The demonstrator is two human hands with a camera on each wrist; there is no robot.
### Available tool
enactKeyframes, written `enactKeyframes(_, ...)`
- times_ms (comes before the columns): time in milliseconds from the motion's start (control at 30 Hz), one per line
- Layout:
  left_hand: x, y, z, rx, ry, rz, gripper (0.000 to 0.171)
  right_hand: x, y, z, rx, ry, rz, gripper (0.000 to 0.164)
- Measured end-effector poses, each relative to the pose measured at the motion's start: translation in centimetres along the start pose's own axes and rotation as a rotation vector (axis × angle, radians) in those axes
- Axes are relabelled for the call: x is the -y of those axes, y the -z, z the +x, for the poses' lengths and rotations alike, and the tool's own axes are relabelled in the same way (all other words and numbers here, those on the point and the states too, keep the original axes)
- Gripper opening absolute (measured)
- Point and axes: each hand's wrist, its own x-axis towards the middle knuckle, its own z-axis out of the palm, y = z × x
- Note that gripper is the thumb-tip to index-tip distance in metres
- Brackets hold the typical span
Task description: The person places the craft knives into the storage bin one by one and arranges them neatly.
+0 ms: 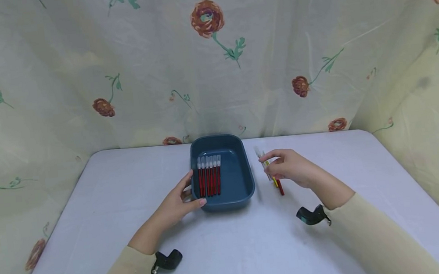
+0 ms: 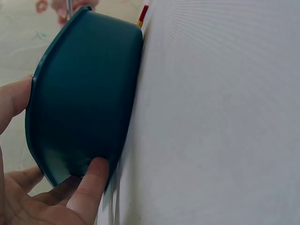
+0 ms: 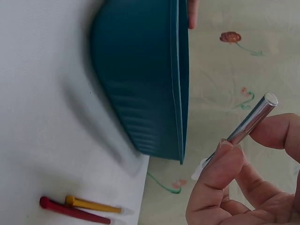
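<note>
A dark blue plastic tray [image 1: 235, 197] stands on the table. Inside, along its left half, several slim red pen-like tubes [image 1: 209, 182] with clear caps lie side by side. My left hand [image 1: 176, 207] grips the tray's near left corner, thumb at the front rim and fingers against the left wall. To the right of the tray, my right hand [image 1: 287, 168] pinches a silver pen-like tube [image 3: 253, 119] with a whitish end, between thumb and fingertips. Below that hand lie a yellow tube [image 3: 93, 204] and a red tube [image 3: 77, 213], partly hidden in the head view.
A white cloth covers the table [image 1: 234, 250]. Behind it hangs a flower-patterned curtain [image 1: 150, 73], which also closes off the sides. Black camera mounts [image 1: 168, 260] sit at both wrists.
</note>
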Motion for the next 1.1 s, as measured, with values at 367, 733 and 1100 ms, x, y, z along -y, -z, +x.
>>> enactKeyframes(367,0.0,0.0,-0.1,0.005,0.008,0.003,0.096,1.3,-2.2,2.0,0.035,-0.044,0.077,0.045)
enactKeyframes(733,-0.1,-0.1,-0.1,0.002,0.007,0.004,0.095,3.0,-4.4,4.2,0.072,-0.038,0.166,0.044)
enactKeyframes(1100,-0.3,-0.1,0.0,-0.018,0.034,0.025,0.095,4.1,-6.0,5.6,0.071,-0.042,0.105,0.042)
